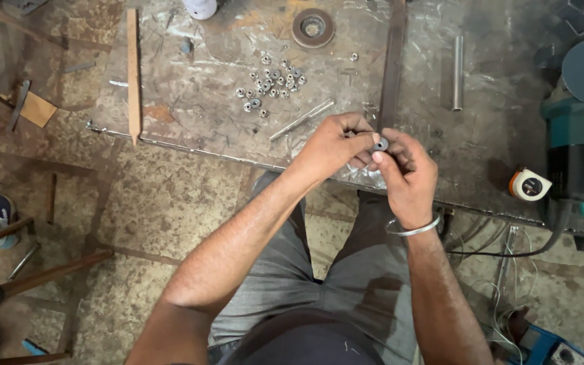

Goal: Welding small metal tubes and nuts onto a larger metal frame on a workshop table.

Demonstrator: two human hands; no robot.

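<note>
Washer (381, 144) pinched between both grips, left hand (332, 145), right hand (407, 172), fingertips clenched around it.

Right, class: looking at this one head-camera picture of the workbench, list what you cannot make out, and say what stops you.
- Small ring-shaped part between the hands: the fingers cover most of it.
- Left hand and right hand: their palm sides are turned away.
- Pile of nuts: too small to count.
- Angle grinder: cut off by the right edge.
- White object: cut off by the top edge.
</note>
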